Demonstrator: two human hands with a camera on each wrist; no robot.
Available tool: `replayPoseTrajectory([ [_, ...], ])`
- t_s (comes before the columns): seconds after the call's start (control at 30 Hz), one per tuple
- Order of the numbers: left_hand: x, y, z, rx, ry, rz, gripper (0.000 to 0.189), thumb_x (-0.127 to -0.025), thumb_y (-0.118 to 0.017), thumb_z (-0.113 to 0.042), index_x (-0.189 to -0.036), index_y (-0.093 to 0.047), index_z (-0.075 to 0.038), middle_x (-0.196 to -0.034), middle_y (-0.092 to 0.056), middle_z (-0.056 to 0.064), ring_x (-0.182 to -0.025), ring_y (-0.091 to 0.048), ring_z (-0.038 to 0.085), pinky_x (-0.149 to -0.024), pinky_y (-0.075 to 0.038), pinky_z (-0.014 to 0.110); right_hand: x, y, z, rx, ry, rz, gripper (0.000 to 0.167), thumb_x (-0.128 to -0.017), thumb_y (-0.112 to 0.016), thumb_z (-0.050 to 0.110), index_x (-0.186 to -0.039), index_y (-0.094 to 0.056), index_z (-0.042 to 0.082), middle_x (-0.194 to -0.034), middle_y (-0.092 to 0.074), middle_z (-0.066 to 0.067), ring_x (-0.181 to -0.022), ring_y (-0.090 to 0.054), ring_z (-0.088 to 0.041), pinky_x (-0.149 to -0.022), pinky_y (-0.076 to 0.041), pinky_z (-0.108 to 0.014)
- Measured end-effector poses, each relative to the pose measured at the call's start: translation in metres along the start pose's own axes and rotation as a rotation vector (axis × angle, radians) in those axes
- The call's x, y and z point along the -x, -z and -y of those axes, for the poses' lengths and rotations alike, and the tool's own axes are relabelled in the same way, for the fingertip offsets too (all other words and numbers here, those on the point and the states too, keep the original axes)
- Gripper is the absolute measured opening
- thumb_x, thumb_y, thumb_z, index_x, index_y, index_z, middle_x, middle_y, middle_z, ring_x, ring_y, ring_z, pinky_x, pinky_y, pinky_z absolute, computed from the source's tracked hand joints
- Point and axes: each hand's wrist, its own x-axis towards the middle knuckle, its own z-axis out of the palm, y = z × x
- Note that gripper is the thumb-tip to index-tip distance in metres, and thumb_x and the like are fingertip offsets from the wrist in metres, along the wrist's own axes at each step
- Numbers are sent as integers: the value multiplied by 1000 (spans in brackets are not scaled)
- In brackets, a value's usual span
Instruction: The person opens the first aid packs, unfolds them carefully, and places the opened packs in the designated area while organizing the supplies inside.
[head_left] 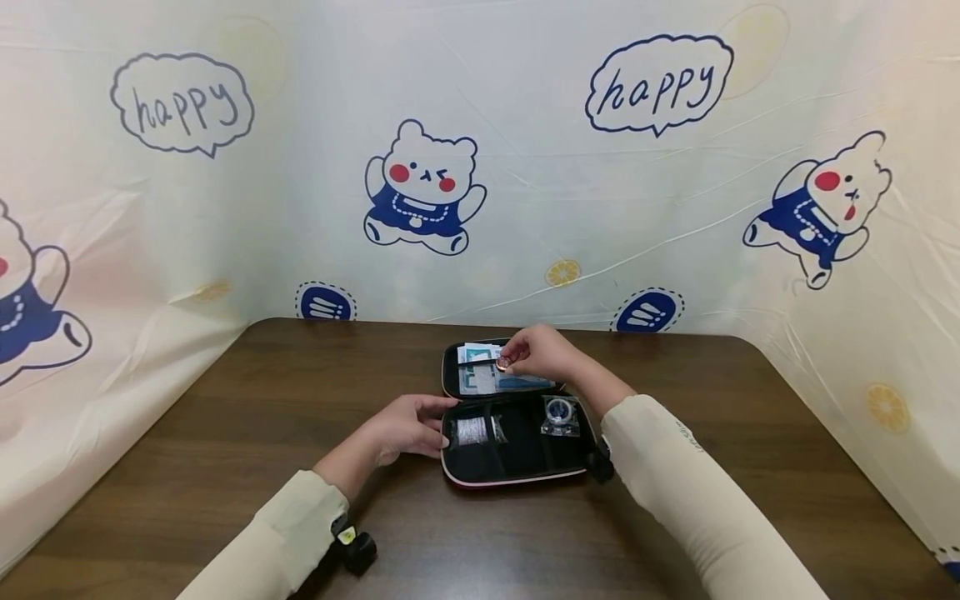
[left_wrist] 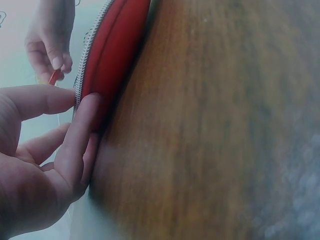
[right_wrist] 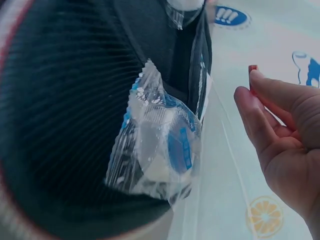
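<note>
An unzipped red case with a black lining (head_left: 517, 458) lies spread on the brown table. My left hand (head_left: 405, 427) holds its left edge, fingertips at the zip teeth and along the red outer side (left_wrist: 112, 55). Over the far half my right hand (head_left: 543, 354) pinches a small reddish item (right_wrist: 253, 67) between thumb and fingers; its kind cannot be told. Beneath that hand, papers and blue-and-white packets (head_left: 476, 379) sit behind a strap. In the near half are a clear-wrapped roll (head_left: 558, 412) at the right and a white packet (head_left: 472, 430) at the left.
The wooden table (head_left: 300, 367) extends around the case on all sides. Behind it hangs a pale curtain (head_left: 525, 208) printed with bears. Black wrist cameras sit at both cuffs, the left one (head_left: 360, 552) close over the table.
</note>
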Motion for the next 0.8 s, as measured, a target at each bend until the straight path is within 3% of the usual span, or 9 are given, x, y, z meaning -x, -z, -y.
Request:
replayPoseTrajectory([
  [0.13, 0, 0, 1, -5, 11, -3, 63, -80, -66, 15, -139, -49, 1, -113, -61, 21, -88, -65, 25, -78, -58, 43, -8, -2, -9, -119, -52, -40, 19, -84, -76, 6, -102, -72, 4, -92, -67, -4, -86, -62, -18, -76, -54, -32],
  [0.37, 0, 0, -1, 3, -1, 8, 64, -80, -66, 15, -140, -48, 2, -113, -63, 22, -89, -66, 26, -78, -58, 43, -19, 1, -30, -401, -81, -81, 25, -83, -71, -5, -108, -66, -4, -96, -66, -13, -86, -61, -21, -88, -51, -50],
  [0.6, 1, -1, -3, -4, 4, 8, 64, -80, -66, 15, -141, -48, 1, -113, -62, 21, -87, -66, 25, -76, -58, 43, -28, 15, -49, -406, -116, -105, 26, -90, -60, -7, -116, -63, -9, -104, -67, -20, -99, -64, -35, -87, -54, -47],
  [0.8, 1, -1, -1, -13, 12, 5, 65, -80, -66, 15, -140, -48, 1, -110, -62, 20, -83, -65, 24, -73, -59, 41, -29, 21, -62, -315, -156, -114, 20, -90, -60, -7, -110, -64, -10, -95, -68, -17, -85, -65, -27, -76, -57, -38],
])
